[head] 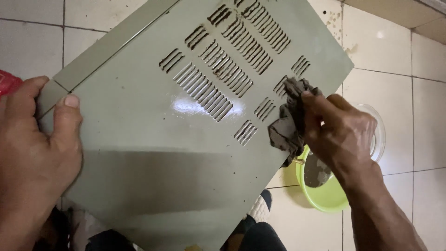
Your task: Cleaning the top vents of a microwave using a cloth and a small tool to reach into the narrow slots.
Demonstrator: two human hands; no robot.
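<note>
A large pale green metal panel [153, 139] with rows of ventilation slots fills the middle of the head view, tilted over my lap. My left hand [35, 148] grips its left corner, thumb on the face. My right hand [341, 132] presses a dirty grey rag [289, 121] against the panel's right side, beside the small slot groups. The panel surface looks wet and glossy near the slots.
A lime green bowl [327, 195] with murky water sits on the white tiled floor [409, 51] under my right wrist, a clear glass plate [378, 135] behind it. A red object [7, 82] shows at the left edge. My feet and a sandal [260, 211] lie below the panel.
</note>
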